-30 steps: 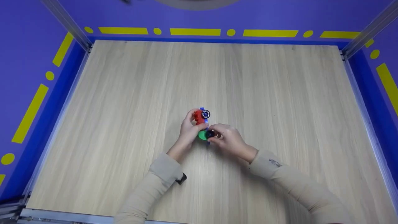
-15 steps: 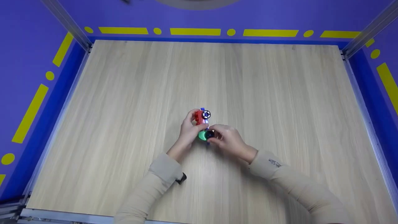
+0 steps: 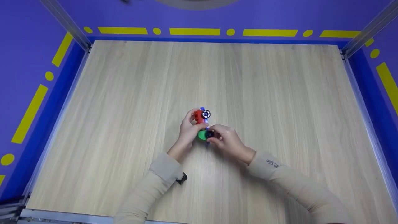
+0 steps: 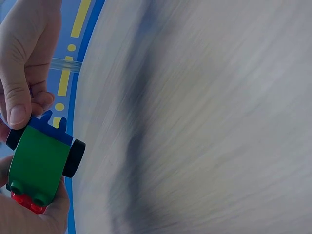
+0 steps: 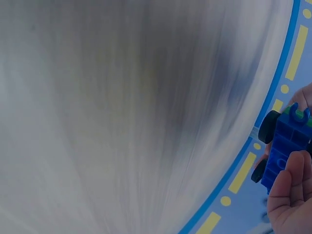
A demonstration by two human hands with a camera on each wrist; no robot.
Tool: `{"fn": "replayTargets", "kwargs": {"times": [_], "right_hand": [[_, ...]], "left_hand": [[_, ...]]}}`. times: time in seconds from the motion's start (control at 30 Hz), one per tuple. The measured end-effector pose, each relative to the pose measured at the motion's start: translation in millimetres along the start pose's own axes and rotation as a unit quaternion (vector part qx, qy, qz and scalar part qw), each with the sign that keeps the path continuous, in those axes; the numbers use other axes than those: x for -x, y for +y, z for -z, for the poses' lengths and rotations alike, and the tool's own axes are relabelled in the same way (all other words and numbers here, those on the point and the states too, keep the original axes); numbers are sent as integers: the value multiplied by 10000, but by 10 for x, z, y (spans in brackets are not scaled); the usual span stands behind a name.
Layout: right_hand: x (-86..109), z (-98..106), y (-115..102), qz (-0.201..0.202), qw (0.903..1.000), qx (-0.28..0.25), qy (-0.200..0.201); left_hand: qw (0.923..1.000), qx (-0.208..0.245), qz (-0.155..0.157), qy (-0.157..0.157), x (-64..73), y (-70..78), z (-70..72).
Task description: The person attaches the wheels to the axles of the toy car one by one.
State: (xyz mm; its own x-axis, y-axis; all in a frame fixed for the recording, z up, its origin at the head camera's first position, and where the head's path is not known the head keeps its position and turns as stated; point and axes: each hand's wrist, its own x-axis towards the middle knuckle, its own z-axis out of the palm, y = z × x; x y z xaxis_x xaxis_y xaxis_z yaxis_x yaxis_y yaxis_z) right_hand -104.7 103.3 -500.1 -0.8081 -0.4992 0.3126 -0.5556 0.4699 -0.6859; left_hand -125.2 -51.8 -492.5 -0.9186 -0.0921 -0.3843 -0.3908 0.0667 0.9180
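Note:
A toy building-brick car is held on its side between both hands near the middle of the table. My left hand [image 3: 187, 130] grips its body around the red brick [image 3: 199, 117], thumb laid along the side. The rounded green block [image 4: 39, 161] is at the end nearer me. Underneath, the blue wheeled base [image 5: 288, 136] faces right and ends in a small hook. My right hand [image 3: 228, 138] pinches the near black wheel [image 3: 210, 134] between thumb and fingers. Farther off, another wheel [image 3: 205, 114] with a white-patterned hub faces up.
The car is over a pale wood-grain table [image 3: 264, 87]. Blue-purple walls [image 3: 199, 20] with yellow dashes and dots stand around its back and sides. Metal rails [image 3: 68, 25] rise at the back corners. A black band piece [image 3: 181, 178] shows by the left cuff.
The right hand and forearm have shifted very slightly to the left. Both hands keep their hold on the toy car, which stays nearly still.

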Motion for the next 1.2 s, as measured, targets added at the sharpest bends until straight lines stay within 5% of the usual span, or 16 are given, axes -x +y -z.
{"fn": "replayTargets", "kwargs": {"times": [0.23, 0.6, 1.2], "right_hand": [[-15, -59, -12, 98, 9997, 49, 235], [-25, -65, -49, -772, 9964, -80, -348], [64, -16, 24, -771, 9965, -57, -320]], "left_hand": [[9995, 193, 136, 194, -18, -9, 21], [9999, -64, 107, -10, -20, -28, 30], [9993, -218, -118, -273, -20, -79, 73]]}}
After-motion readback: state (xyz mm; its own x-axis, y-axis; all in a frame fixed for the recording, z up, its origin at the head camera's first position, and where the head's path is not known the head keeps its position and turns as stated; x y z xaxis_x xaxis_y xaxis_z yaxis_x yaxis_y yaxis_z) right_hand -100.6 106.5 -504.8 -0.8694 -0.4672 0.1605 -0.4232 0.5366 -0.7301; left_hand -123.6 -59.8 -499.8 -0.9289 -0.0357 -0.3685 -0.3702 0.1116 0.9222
